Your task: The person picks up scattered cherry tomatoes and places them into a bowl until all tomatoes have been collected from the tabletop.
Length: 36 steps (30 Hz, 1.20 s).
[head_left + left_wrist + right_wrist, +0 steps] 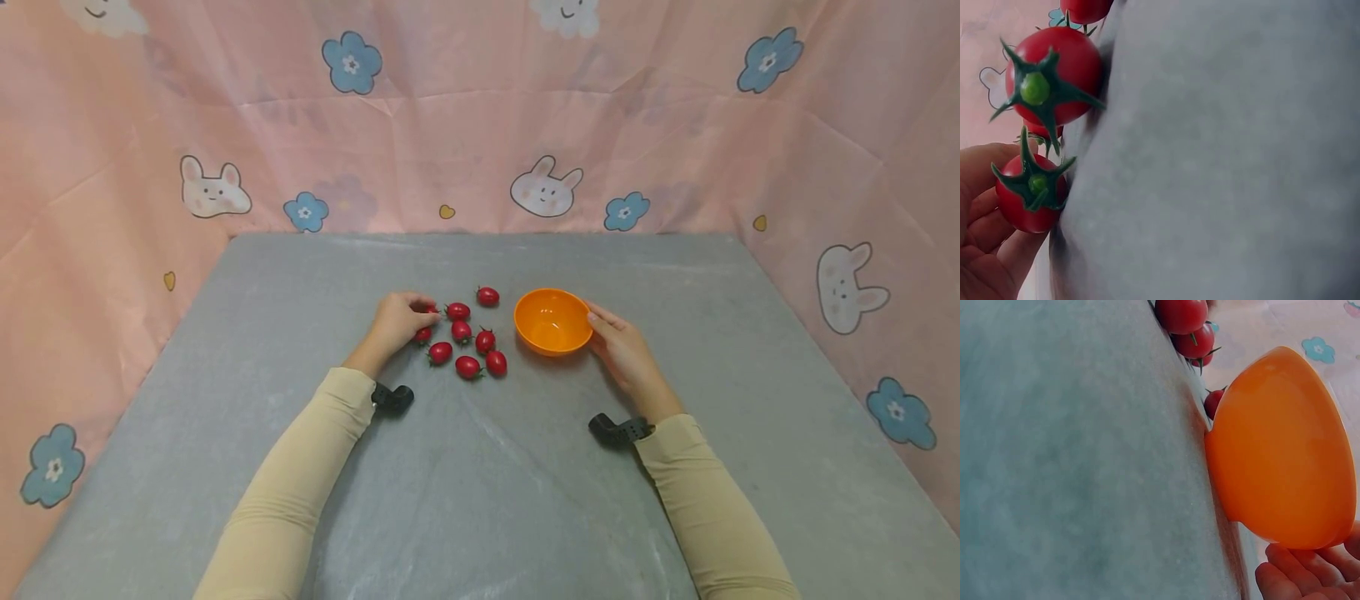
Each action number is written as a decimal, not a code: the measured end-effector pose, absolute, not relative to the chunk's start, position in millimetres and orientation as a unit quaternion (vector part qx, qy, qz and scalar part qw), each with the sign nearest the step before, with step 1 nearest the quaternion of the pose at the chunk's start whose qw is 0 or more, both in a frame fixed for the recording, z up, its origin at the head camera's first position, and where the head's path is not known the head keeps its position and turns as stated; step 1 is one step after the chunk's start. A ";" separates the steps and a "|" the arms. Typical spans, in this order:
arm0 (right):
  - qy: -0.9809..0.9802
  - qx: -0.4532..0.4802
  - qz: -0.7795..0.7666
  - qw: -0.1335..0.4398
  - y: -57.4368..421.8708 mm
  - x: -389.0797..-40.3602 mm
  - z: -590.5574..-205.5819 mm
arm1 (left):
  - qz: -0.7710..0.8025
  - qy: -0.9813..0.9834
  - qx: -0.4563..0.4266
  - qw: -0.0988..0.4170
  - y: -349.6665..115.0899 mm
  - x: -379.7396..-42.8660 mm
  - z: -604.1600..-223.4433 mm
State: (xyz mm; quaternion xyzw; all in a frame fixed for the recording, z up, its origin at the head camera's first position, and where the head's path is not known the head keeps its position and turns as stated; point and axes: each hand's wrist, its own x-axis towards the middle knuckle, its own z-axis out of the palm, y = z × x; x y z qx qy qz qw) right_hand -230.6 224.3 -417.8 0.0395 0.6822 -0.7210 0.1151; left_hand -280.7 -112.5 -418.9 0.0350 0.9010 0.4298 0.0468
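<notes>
Nine visible tomatoes (pixel 440 353), one bowl (pixel 552 325) (right hand (pixel 627 357) holding it).

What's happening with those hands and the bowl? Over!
Left hand: looks to be pinching a tomato. Right hand: holding the bowl. Bowl upright, no tomatoes inside. Other tomatoes lie between left hand and bowl. Over.

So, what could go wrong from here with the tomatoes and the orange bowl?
The left hand could nudge the tomato right beside it while pinching another. The loose, rounded tomatoes lie close together, so one bump might set several rolling. The orange bowl might tip or slide if the right hand, holding one side, presses down.
</notes>
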 end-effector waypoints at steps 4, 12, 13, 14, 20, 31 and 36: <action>0.687 0.039 -0.717 0.114 224.4 -230.9 -418.6 | 0.434 0.899 0.036 0.039 -112.8 -281.1 -420.1; 0.686 0.041 -0.717 0.116 224.4 -229.2 -419.1 | 0.472 0.881 -0.009 0.012 -112.1 -278.6 -420.8; 0.685 0.042 -0.718 0.116 224.4 -229.2 -419.2 | 0.480 0.877 -0.015 0.008 -111.5 -278.4 -420.2; 0.684 0.042 -0.719 0.115 224.5 -229.3 -419.2 | 0.490 0.871 -0.020 0.005 -110.8 -278.5 -419.6; 0.680 0.040 -0.723 0.113 224.2 -229.6 -418.7 | 0.541 0.840 -0.040 -0.009 -105.0 -279.3 -412.0; 0.681 0.037 -0.722 0.114 224.7 -230.4 -419.2 | 0.572 0.820 -0.027 0.001 -87.4 -272.7 -398.4; 0.674 0.039 -0.729 0.111 224.1 -230.9 -419.9 | 0.576 0.818 -0.015 0.008 -79.5 -269.8 -393.9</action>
